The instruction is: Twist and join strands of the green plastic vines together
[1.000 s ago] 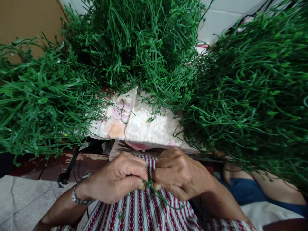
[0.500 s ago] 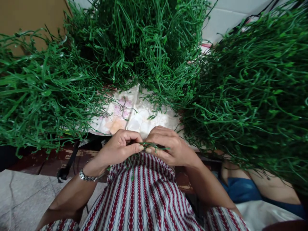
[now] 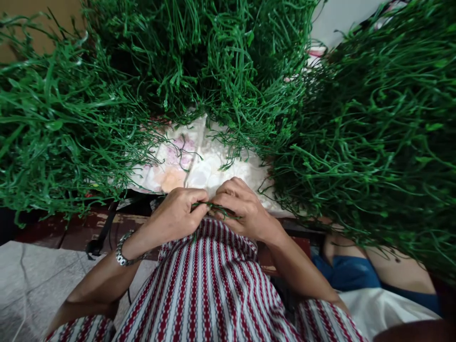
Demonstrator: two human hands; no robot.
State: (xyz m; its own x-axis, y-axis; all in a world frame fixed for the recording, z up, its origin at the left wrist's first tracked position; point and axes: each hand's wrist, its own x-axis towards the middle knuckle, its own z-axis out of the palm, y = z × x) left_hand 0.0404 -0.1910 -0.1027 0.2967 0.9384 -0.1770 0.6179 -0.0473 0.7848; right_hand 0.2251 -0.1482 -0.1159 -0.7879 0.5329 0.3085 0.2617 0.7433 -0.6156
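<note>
Pale, flower-patterned covering [image 3: 201, 173] lies before us on a worn, reddish-brown wooden surface [image 3: 137, 228], with a pale wall [image 3: 331, 19] at the far right and light flooring [image 3: 39, 280] at the near left. Three big tangles of curly greens crowd round the covering: the left heap [image 3: 60, 137], the far heap [image 3: 199, 52] and the right heap [image 3: 377, 133], with thin ends trailing over the pattern.

At the near edge, above our striped garment [image 3: 206, 280], we see a few green strands [image 3: 219, 207] stretched between our two hands. Our left hand [image 3: 180, 211], with a metal wristband [image 3: 123, 249] at its wrist, pinches one end between thumb and forefinger. Our right hand [image 3: 245, 211] has its fingers curled over the other end, thumb beneath; how many strands it grips we cannot tell. The fingertips nearly meet.

At the near right we see another person's bare leg [image 3: 395, 266], some blue fabric [image 3: 352, 273] and a white cloth [image 3: 384, 304].
</note>
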